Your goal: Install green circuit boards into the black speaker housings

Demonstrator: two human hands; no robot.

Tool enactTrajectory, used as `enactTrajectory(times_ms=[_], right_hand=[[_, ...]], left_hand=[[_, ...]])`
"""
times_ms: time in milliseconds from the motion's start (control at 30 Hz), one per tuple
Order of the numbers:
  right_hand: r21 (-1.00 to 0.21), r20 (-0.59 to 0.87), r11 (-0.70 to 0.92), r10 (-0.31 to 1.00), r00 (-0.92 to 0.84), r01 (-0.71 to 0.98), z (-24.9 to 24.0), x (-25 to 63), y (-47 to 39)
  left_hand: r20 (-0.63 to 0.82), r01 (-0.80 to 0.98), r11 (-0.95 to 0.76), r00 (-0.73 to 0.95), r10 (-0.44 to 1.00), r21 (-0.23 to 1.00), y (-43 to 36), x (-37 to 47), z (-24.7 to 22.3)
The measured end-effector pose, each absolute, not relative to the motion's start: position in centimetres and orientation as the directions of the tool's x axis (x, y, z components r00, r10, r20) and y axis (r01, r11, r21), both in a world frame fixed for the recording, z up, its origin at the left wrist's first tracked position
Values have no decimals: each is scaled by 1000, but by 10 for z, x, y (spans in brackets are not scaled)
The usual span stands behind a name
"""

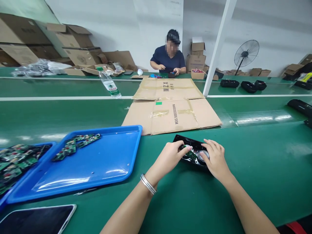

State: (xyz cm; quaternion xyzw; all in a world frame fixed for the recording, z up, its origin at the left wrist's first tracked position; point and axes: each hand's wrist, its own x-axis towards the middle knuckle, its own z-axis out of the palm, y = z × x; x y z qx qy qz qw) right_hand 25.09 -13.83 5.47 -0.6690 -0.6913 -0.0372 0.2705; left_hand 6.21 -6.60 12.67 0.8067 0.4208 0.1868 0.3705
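Note:
A black speaker housing [195, 141] lies open side up on the green table in front of me, with round silver drivers inside. Inside it is a small green circuit board [190, 154], tilted over the drivers. My left hand [172, 154] pinches the board's upper left end with thumb and fingers. On the other side, my right hand [216, 157] rests around the right end of the housing, its fingers apart and its thumb near the right driver [203, 156].
Left of my hands is a blue tray [107, 156] with several circuit boards [70, 148]; another tray overlaps it. A tablet [39, 221] lies near the front edge. Flattened cardboard [170, 113] lies ahead, a bottle [109, 84] beyond. Across the table sits a person [169, 60].

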Motion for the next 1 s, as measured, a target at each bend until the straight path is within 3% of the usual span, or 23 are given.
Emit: enactTrajectory(times_ms=[200, 300, 433, 533, 733, 1000], right_hand=[[-327, 353, 152, 935, -29, 933, 57, 254, -139], [-325, 295, 147, 954, -47, 934, 59, 257, -140], [-191, 200, 193, 968, -155, 962, 61, 254, -143], [-130, 203, 173, 968, -144, 976, 62, 249, -144], [-156, 260, 154, 959, -110, 976, 61, 244, -145], [-192, 275, 153, 957, -96, 969, 69, 242, -151]], left_hand=[[-15, 582, -351, 529, 848, 733, -64, 63, 123], [-45, 530, -291, 531, 846, 797, -62, 63, 118], [-99, 399, -169, 569, 816, 901, -60, 62, 116], [-130, 452, -205, 606, 785, 868, -58, 54, 123], [-231, 583, -362, 705, 671, 728, -55, 30, 144], [-214, 518, -369, 758, 616, 772, -60, 31, 145]])
